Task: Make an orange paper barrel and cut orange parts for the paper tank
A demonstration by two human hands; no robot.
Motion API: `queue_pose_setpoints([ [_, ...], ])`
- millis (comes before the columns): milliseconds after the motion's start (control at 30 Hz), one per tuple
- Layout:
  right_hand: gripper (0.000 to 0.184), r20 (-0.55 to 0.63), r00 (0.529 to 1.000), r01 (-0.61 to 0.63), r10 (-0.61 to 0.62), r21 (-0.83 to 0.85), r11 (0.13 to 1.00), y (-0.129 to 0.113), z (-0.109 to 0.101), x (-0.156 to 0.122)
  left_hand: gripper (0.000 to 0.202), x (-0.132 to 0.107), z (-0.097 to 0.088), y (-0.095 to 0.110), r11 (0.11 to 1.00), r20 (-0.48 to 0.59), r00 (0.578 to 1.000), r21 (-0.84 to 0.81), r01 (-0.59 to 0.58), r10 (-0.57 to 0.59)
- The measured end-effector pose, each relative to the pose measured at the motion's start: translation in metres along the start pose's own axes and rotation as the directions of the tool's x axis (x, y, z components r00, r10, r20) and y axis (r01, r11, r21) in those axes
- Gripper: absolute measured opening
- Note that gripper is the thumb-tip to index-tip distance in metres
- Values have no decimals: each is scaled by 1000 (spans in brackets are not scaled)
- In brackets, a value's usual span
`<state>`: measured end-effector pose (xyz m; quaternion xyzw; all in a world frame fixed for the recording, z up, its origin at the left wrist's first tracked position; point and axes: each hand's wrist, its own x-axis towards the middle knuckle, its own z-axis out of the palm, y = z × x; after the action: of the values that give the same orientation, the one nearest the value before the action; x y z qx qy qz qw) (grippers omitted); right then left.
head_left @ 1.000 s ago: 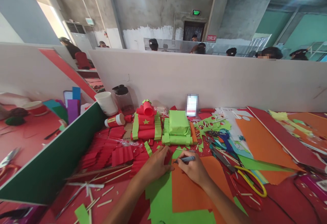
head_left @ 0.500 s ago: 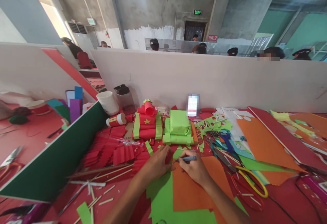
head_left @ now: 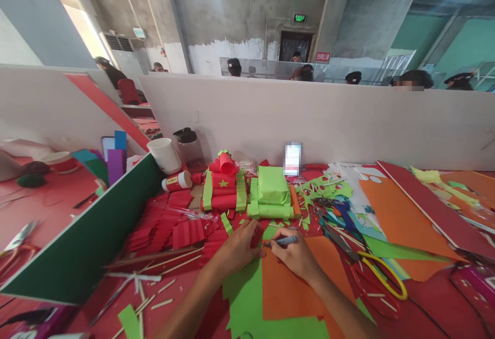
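My right hand (head_left: 293,256) grips a grey-blue pen (head_left: 286,241), its tip down at the upper left corner of an orange paper sheet (head_left: 294,295). Just left of that tip is my left hand (head_left: 243,246), fingers curled and thumb towards the pen. Something red shows between its thumb and fingers; what it is I cannot make out. Under the orange sheet lies a larger green paper sheet (head_left: 243,303). Beyond my hands stand a red and green paper model (head_left: 224,189) with a yellow star and a green-wrapped block (head_left: 273,187) on green rolls.
Yellow-handled scissors (head_left: 381,274) lie to the right, among paper scraps and orange sheets (head_left: 398,220). Folded red paper (head_left: 166,231) and thin sticks (head_left: 143,308) are at the left, beside a green board (head_left: 88,236). A phone (head_left: 292,158) leans against the white partition (head_left: 251,117).
Both hands and the pen stay almost in place. The whole view has shifted very slightly.
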<state>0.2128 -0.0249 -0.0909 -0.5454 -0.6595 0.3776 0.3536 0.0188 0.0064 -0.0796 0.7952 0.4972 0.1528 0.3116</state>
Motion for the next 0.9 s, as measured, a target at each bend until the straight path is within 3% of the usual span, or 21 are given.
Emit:
queue_pose_setpoints([
  [200, 13, 10, 1000, -8, 7, 71, 997, 0, -1, -1, 37, -1, 0, 1, 1000, 2, 1000, -11, -10, 10],
  [633, 15, 8, 1000, -9, 8, 41, 999, 0, -1, 0, 36, 0, 1, -2, 1000, -24, 1000, -19, -17, 16],
  [800, 17, 18, 1000, -27, 24, 223, 974, 6, -1, 0, 36, 0, 2, -3, 999, -21, 999, -5, -40, 39],
  [900, 22, -41, 998, -31, 48, 345, 938, 6, -5, 1, 36, -1, 0, -2, 1000, -8, 1000, 15, -26, 26],
])
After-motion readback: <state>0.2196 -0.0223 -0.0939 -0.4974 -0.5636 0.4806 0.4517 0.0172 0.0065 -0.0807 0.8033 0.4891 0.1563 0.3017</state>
